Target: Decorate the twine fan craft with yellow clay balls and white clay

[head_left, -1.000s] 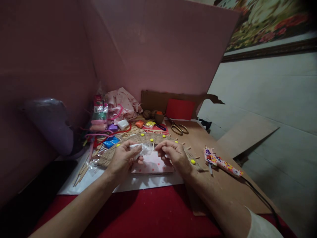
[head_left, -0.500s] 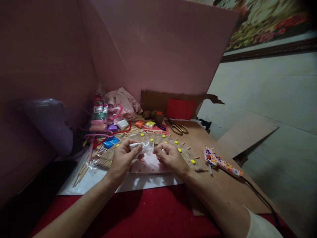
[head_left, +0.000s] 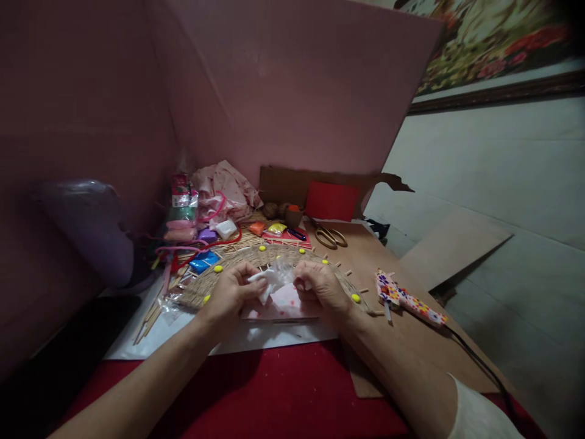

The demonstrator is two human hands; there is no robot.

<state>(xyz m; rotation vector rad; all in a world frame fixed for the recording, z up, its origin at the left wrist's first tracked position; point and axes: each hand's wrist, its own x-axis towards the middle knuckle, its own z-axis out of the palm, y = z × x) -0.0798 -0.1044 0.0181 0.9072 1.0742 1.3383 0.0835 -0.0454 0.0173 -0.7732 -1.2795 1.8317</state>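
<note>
A small clear plastic packet with something white in it (head_left: 265,284) is held up between my two hands. My left hand (head_left: 235,294) pinches its white part between thumb and fingers. My right hand (head_left: 323,291) is closed with its fingertips at the packet's crinkled clear end. Below lies a half-round woven twine piece (head_left: 201,286) with yellow dots along its arc and stick ends jutting from its outer edge. Pink spotted cloth (head_left: 286,305) covers its lower middle. My hands hide part of the weave and some dots.
A flowered glue gun (head_left: 406,299) with a black cord lies right, on brown board (head_left: 411,353). Gold-handled scissors (head_left: 329,236) are behind. Coloured clay packets, a blue one (head_left: 203,262) among them, thin sticks (head_left: 148,320) and crumpled pink cloth (head_left: 226,189) are left and back.
My hands have moved slightly apart, the right one a little to the right. The packet has tilted, its white part now hanging lower by my left fingers.
</note>
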